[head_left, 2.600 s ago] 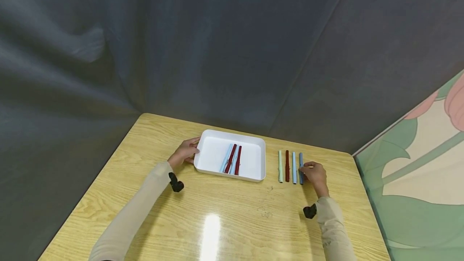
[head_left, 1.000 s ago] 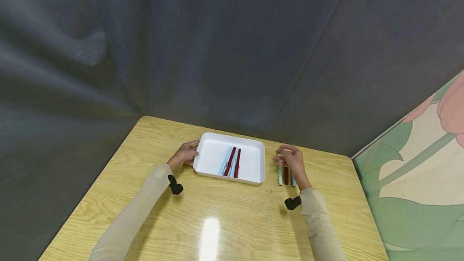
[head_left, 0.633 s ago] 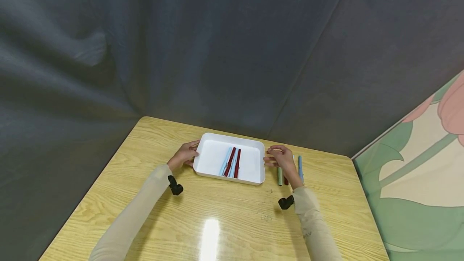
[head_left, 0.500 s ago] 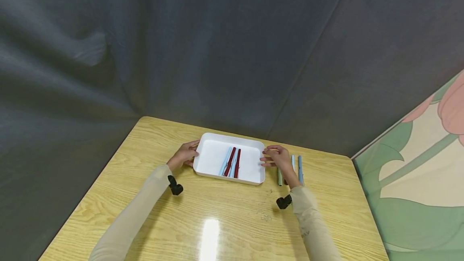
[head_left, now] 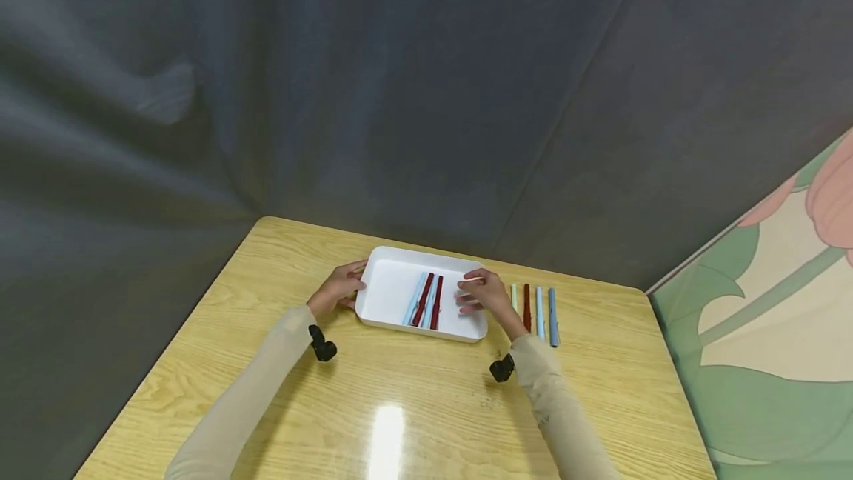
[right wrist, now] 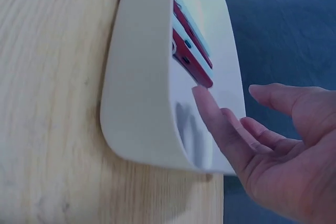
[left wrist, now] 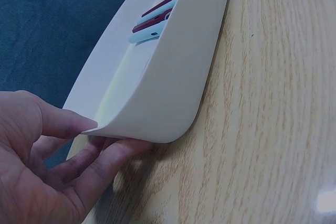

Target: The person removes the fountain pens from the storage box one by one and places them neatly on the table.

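Note:
A shallow white tray (head_left: 388,284) sits near the table's back edge. My left hand (head_left: 338,289) grips its left end; in the left wrist view the thumb (left wrist: 79,121) lies over the rim and the fingers underneath. Inside the tray, slim light-blue sticks (head_left: 412,303) and dark-red sticks (head_left: 436,306) lie side by side, slightly fanned. My right hand (head_left: 485,293) hovers over the tray's right end, fingers spread and holding nothing. The right wrist view shows its fingers (right wrist: 223,129) near the end of a red stick (right wrist: 194,66), which has a small hole.
Right of the tray, a spaced row on the wooden table (head_left: 440,406) holds a pale-green stick (head_left: 514,296), a dark-red stick (head_left: 527,308), a light-blue stick (head_left: 539,313) and a darker blue stick (head_left: 552,317). A dark curtain (head_left: 426,95) hangs behind.
My right hand has left the darker blue stick at the row's right end and moved left, over the row, to above the tray. My left hand keeps its grip on the tray.

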`<state>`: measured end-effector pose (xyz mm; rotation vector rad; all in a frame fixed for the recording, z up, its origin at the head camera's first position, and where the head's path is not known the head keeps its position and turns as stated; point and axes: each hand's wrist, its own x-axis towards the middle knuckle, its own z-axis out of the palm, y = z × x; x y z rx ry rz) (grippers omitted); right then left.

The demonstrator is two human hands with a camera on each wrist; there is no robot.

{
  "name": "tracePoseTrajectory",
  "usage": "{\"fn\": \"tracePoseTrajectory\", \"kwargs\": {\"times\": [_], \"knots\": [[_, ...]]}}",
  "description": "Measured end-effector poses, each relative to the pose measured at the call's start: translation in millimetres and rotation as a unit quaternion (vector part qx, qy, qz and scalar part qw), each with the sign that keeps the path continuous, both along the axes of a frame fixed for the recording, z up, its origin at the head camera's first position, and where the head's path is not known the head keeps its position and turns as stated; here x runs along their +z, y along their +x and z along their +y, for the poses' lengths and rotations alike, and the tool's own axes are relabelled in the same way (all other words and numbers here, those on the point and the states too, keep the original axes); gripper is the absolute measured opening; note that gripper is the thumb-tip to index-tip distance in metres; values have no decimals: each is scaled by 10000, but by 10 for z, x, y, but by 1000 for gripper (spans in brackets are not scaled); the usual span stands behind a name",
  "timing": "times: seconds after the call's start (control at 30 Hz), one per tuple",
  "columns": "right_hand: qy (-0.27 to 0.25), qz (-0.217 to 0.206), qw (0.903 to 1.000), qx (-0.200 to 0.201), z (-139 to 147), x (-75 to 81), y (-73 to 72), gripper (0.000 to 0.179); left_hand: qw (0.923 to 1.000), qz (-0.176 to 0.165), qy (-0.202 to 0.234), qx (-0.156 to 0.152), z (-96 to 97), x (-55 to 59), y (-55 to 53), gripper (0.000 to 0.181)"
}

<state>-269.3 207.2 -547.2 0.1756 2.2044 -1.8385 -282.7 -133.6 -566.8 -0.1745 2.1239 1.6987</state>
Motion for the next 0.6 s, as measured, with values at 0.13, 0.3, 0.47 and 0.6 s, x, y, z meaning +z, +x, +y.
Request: {"fn": "tracePoseTrajectory", "kwargs": {"times": [0.13,0.3,0.47,0.6], "knots": [[160,-11,9998,66,-87,-36,-1,36,10000,-31,-8,-12,12,14,2,71],[476,-59,9988,100,-206,-95,-5,36,10000,-39,23,30,6,18,7,70],[887,-107,9959,153,-332,-95,10,38,10000,-8,9,18,12,20,21,69],[1086,-146,9938,193,-405,-92,21,44,10000,13,3,20,7,27,28,69]]}}
